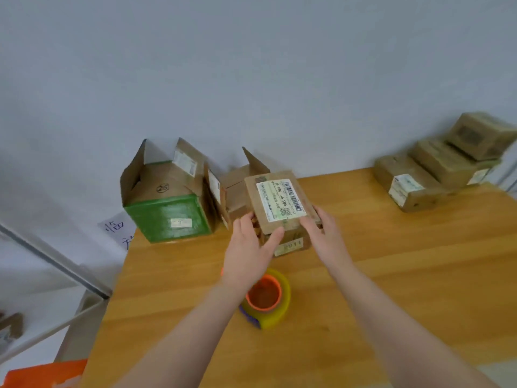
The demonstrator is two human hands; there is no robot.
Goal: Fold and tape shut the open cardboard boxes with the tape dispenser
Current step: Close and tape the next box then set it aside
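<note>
View from above of a wooden surface (391, 261) set against a pale grey wall (251, 65), with two bare forearms reaching away from the viewer.

Both hands hold a small box (281, 217) of brown cardboard, which stands on the surface just beyond the middle. Its top flaps are folded down, and a white shipping label (277, 197) with a barcode covers most of the top. The left hand (251, 247) grips the box's left side, fingers curled round the edge and thumb pressed on the near rim of the top. The right hand (321, 233) clasps the right side, thumb on the near right corner of the top and fingers wrapped along the side (their tips are hidden behind the cardboard). Whether any tape is on the box is unclear.

The tape dispenser (267, 296), an orange core inside a yellow roll, lies on the surface nearer the viewer, just under the left wrist and apart from the box.

At the far left stands a green box (167, 217) with its flaps up and open. Between it and the small box, touching both or nearly so, stands an open brown box (237, 189) with one flap raised. At the far right edge a stack of closed boxes (442, 163) rests on the surface, blurred.

A sheet of paper (117, 229) with handwriting hangs on the wall left of the green box. An orange object (44, 373) shows in the near left corner, off the surface.
</note>
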